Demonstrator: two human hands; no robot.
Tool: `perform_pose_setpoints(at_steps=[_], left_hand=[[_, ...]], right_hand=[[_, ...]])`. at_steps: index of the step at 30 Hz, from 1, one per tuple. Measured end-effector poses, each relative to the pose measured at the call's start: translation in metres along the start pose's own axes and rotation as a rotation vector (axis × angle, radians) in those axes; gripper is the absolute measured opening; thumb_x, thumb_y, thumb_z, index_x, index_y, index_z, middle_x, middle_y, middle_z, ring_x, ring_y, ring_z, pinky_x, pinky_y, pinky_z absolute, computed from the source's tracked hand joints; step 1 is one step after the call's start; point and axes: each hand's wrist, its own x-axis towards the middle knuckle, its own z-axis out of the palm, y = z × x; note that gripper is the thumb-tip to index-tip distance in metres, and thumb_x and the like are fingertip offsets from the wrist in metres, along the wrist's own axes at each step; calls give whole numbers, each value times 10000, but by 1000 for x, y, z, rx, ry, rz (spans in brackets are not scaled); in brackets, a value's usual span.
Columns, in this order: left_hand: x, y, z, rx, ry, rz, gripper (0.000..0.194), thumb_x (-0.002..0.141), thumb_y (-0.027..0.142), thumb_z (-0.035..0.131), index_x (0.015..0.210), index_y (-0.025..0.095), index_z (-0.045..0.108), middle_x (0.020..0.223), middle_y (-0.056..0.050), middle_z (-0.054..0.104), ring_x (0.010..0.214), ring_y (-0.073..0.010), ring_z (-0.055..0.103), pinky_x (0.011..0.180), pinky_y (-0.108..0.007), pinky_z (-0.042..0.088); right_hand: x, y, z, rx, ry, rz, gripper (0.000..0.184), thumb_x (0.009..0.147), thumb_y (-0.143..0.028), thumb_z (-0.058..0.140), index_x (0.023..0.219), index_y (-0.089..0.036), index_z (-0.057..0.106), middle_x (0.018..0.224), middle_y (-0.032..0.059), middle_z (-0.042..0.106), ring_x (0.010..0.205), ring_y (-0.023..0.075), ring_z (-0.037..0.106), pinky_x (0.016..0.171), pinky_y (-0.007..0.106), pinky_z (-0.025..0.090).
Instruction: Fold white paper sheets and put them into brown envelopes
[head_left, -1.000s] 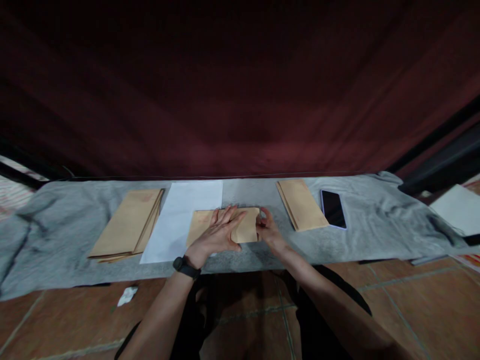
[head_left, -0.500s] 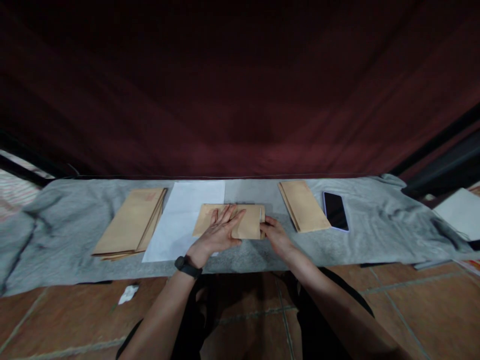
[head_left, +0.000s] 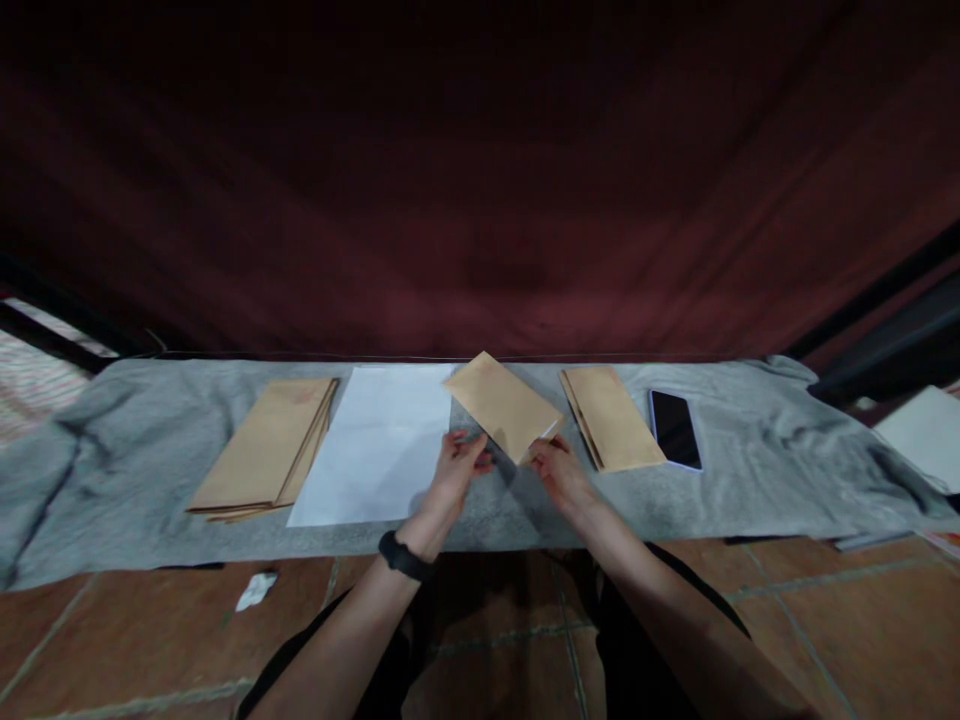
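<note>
A brown paper envelope (head_left: 504, 402) is held at its lower right end by my right hand (head_left: 559, 473), with the fingers pinched on it. It lies slanted, its far corner near the back edge of the cloth. A strip of white shows at the held end. My left hand (head_left: 456, 468) is just below and left of the envelope, fingers apart, holding nothing. Under the left wrist, which wears a dark band (head_left: 405, 557), are the white paper sheets (head_left: 379, 440).
A stack of brown envelopes (head_left: 266, 440) lies at the left of the grey cloth (head_left: 135, 450). More envelopes (head_left: 611, 415) lie to the right, beside a phone (head_left: 675, 428). A dark red curtain (head_left: 480, 200) hangs behind. A crumpled white tissue (head_left: 256, 590) is on the tiled floor.
The envelope has turned from lying level to a slant, its left end swinging up and away. My left hand has come off it and moved toward me; my right hand still grips its end.
</note>
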Motion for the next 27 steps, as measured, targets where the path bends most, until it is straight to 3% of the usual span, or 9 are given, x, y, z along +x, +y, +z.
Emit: perform_pose_setpoints(at_steps=[2, 4, 9, 17, 21, 24, 27], left_hand=[[-7, -7, 9, -186, -215, -190, 309, 848, 325, 710, 1065, 158, 568, 898, -88, 696, 779, -191, 709, 737, -333, 589], [-12, -11, 16, -287, -336, -292, 268, 801, 255, 757, 990, 136, 609, 867, -111, 726, 771, -204, 726, 705, -302, 585], [-12, -16, 20, -330, -262, -243, 230, 728, 121, 771, 910, 142, 632, 767, -48, 722, 631, -129, 687, 591, -207, 526], [-2, -10, -8, 133, -261, -111, 166, 763, 209, 710, 841, 194, 565, 575, 70, 552, 438, -65, 489, 430, -175, 330], [1, -5, -15, 279, -309, -138, 128, 770, 174, 659, 852, 190, 562, 547, 77, 532, 405, -66, 456, 412, -179, 300], [1, -3, -15, 518, -316, -124, 135, 809, 147, 577, 933, 188, 543, 547, 86, 525, 401, -77, 458, 426, -188, 328], [1, 1, -16, 754, -296, -87, 160, 822, 125, 543, 971, 182, 545, 555, 78, 541, 422, -101, 497, 459, -209, 379]], right_hand=[[-4, 1, 3, -3, -25, 5, 330, 571, -298, 704, 885, -241, 617, 916, 33, 739, 845, 230, 683, 716, 342, 553], [-7, 1, 6, -14, -61, 24, 308, 571, -287, 699, 865, -235, 627, 872, 28, 731, 775, 212, 672, 688, 328, 539], [-12, -6, 7, -13, -135, 63, 262, 574, -258, 700, 827, -220, 644, 820, 16, 714, 708, 174, 636, 651, 285, 508], [2, -13, -22, -83, -41, -14, 316, 610, -253, 725, 912, -237, 637, 883, 11, 693, 793, 184, 651, 724, 321, 547], [11, -15, -34, -524, -13, -306, 329, 766, -316, 618, 1084, -237, 642, 1063, 59, 697, 958, 220, 656, 849, 388, 550], [7, -12, -35, -932, -241, -547, 413, 918, -323, 471, 1309, -249, 582, 1347, 81, 619, 1221, 226, 584, 1022, 434, 490], [-5, -3, -33, -1338, -473, -715, 479, 1000, -356, 395, 1460, -244, 472, 1542, 81, 452, 1419, 227, 414, 1156, 468, 367]])
